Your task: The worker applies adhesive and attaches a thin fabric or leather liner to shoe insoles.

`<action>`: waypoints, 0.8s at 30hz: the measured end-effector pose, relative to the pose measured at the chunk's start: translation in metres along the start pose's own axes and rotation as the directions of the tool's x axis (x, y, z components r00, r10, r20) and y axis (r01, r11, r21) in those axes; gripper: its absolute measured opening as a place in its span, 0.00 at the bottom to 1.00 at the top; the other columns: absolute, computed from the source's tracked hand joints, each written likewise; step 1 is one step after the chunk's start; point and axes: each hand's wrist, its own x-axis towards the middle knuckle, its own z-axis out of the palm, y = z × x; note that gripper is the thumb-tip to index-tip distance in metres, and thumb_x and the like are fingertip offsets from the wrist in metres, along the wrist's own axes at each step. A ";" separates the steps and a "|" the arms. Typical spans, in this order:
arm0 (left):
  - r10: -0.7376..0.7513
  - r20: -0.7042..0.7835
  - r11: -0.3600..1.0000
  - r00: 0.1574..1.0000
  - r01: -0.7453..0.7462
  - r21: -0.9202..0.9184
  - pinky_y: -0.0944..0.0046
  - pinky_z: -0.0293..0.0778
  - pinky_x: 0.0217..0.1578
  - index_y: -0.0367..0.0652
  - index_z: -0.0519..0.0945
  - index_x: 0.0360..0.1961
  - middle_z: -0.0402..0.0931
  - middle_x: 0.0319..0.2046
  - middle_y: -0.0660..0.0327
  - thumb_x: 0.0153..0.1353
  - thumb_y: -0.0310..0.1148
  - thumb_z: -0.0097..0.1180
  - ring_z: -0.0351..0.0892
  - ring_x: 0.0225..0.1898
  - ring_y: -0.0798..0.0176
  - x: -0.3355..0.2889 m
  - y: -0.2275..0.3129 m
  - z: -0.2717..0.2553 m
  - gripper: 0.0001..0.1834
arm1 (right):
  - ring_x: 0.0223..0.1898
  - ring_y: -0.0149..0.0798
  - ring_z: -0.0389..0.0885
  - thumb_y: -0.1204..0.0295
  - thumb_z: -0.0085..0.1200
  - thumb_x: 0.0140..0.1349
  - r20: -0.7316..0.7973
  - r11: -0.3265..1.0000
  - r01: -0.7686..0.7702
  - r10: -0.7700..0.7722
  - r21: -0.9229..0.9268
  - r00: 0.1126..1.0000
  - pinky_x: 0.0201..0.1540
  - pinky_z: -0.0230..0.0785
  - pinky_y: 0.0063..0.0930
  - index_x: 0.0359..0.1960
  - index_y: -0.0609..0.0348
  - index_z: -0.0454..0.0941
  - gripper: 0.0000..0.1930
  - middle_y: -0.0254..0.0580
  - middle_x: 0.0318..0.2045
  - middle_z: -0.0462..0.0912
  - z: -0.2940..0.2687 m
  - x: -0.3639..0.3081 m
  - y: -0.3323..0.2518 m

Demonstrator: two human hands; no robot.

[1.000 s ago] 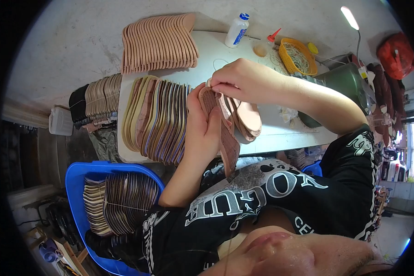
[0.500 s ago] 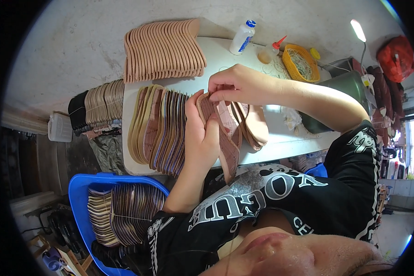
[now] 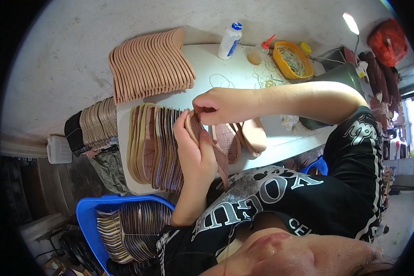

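My left hand [image 3: 197,154] is wrapped around a brownish-pink insole [image 3: 221,164], its thumb lying across the patterned face. The insole stands tilted, one end up and the other toward my shirt. At its upper end my right hand [image 3: 211,106] is closed, with curled fingers pinching the edge; the fingertips are partly hidden. Just left of my left hand, a row of insoles [image 3: 147,142] stands on edge on the white table [image 3: 202,60]. Right of the held insole lie another patterned insole [image 3: 230,142] and a few tan soles [image 3: 254,135].
A bundle of tan soles [image 3: 152,64] stands at the back left. Behind my right arm are a white bottle [image 3: 229,42], a red-tipped glue bottle [image 3: 257,55] and a yellow basket [image 3: 293,71] of rubber bands. A blue tub [image 3: 89,221] holds bundled insoles at lower left.
The whole view has shifted, so the table things appear lower and farther left. My right hand is still at the insole's upper end, its fingers more tightly curled; my left hand keeps its hold.
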 end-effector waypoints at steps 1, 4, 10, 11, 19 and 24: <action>-0.010 -0.007 1.000 1.000 0.009 -0.022 0.66 0.74 0.41 0.32 0.57 0.60 0.67 0.51 0.48 0.63 0.22 0.43 0.73 0.45 0.62 0.000 0.000 0.001 0.24 | 0.23 0.35 0.72 0.68 0.44 0.63 0.007 0.989 0.028 -0.027 -0.148 1.000 0.28 0.66 0.32 0.32 0.65 0.70 0.10 0.40 0.21 0.76 -0.002 -0.001 0.000; -0.003 0.015 1.000 1.000 0.003 -0.011 0.64 0.72 0.47 0.32 0.58 0.60 0.65 0.53 0.49 0.63 0.23 0.42 0.71 0.49 0.61 0.003 -0.011 -0.008 0.24 | 0.24 0.35 0.75 0.66 0.46 0.63 0.054 0.839 0.181 -0.178 -0.514 0.982 0.30 0.68 0.32 0.31 0.63 0.71 0.12 0.40 0.23 0.78 -0.014 0.002 0.011; -0.024 -0.072 0.996 0.997 0.018 -0.087 0.63 0.76 0.38 0.37 0.56 0.60 0.67 0.52 0.47 0.64 0.24 0.40 0.75 0.38 0.59 -0.001 0.001 -0.010 0.23 | 0.37 0.41 0.84 0.45 0.54 0.58 0.189 0.669 -0.710 0.685 0.218 0.704 0.38 0.78 0.28 0.52 0.73 0.70 0.37 0.60 0.41 0.81 -0.086 0.023 0.075; -0.070 -0.099 0.968 0.993 0.043 -0.248 0.62 0.79 0.30 0.40 0.54 0.61 0.68 0.51 0.47 0.63 0.24 0.39 0.77 0.29 0.58 0.003 0.005 -0.004 0.24 | 0.36 0.42 0.84 0.44 0.55 0.56 0.027 0.634 -0.730 0.750 0.254 0.661 0.38 0.78 0.29 0.53 0.73 0.70 0.39 0.60 0.42 0.80 -0.103 0.015 0.105; 0.014 -0.119 0.967 0.993 -0.044 -0.253 0.63 0.79 0.30 0.39 0.54 0.60 0.70 0.49 0.45 0.65 0.26 0.41 0.78 0.27 0.59 0.006 0.011 -0.002 0.23 | 0.44 0.46 0.81 0.41 0.64 0.45 -0.637 0.718 -0.670 0.609 0.189 0.472 0.41 0.77 0.35 0.53 0.70 0.68 0.45 0.56 0.47 0.78 -0.132 0.037 0.242; -0.025 -0.105 0.971 0.994 -0.001 -0.238 0.64 0.78 0.30 0.39 0.50 0.66 0.68 0.51 0.47 0.65 0.27 0.42 0.78 0.28 0.61 0.005 0.011 0.001 0.29 | 0.48 0.47 0.79 0.46 0.67 0.43 -0.684 0.750 -0.657 0.440 -0.077 0.582 0.51 0.72 0.34 0.55 0.71 0.64 0.46 0.56 0.46 0.78 -0.133 0.047 0.209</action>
